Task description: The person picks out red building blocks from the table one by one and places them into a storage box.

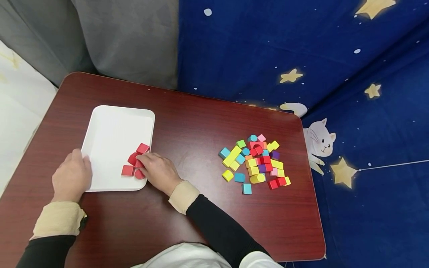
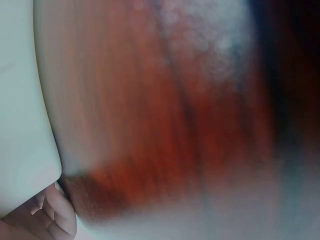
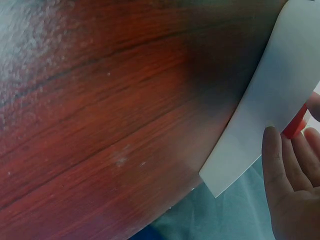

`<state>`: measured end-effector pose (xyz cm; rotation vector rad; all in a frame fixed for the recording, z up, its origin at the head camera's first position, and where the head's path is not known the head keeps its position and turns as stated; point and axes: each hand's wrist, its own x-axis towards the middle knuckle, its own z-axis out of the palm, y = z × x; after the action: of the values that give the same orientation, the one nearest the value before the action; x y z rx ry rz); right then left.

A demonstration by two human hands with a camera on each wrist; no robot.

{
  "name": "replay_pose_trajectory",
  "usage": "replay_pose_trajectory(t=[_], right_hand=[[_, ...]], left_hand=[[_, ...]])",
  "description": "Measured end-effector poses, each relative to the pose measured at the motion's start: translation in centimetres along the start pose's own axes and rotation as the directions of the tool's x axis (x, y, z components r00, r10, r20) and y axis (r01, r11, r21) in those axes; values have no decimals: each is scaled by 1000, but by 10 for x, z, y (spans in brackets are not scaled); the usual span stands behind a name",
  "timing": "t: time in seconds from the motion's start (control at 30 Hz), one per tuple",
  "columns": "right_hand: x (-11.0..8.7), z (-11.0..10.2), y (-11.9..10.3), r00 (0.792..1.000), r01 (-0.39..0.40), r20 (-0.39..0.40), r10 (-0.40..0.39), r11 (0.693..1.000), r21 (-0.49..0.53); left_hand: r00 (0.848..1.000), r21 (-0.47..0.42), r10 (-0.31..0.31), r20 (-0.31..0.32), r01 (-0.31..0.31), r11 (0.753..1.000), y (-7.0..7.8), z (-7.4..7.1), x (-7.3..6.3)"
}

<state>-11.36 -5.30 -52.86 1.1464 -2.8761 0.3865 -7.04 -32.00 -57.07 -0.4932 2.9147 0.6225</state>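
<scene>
A white rectangular tray (image 1: 115, 139) lies on the left part of the table. My left hand (image 1: 71, 175) grips its left edge near the front corner; curled fingers (image 2: 60, 212) show beside the tray's corner in the left wrist view. Several red blocks (image 1: 127, 170) lie grouped inside the tray at its right front. Over that group is my right hand (image 1: 159, 171), reaching across the right rim. It pinches a red block (image 3: 296, 124), which shows between thumb and fingers in the right wrist view. The hand partly covers the neighbouring red blocks.
On the right of the dark wooden table (image 1: 187, 156) lies a loose pile of colored blocks (image 1: 231, 156), some yellow, blue, red, purple, pink and green. A blue curtain (image 1: 241, 44) with stars and a grey cloth (image 1: 130, 41) hang behind the table's far edge.
</scene>
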Motion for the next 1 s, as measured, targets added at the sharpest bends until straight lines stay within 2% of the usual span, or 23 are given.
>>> replay_pose_trajectory(t=[0.2,0.7,1.0], right_hand=[[3,0,1,999,17,29,-16,1000,-19],[9,-2,-2,996,64,65,-56,989,-130],[16,-1,-5,986,33,168,-7,988,-152]], left_hand=[[1000,2,-2,5,2,1000,0,0,1],[999,-12,17,-48,-18,1000,0,1,-1],[999,-12,8,-43,-8,1000,0,1,-2]])
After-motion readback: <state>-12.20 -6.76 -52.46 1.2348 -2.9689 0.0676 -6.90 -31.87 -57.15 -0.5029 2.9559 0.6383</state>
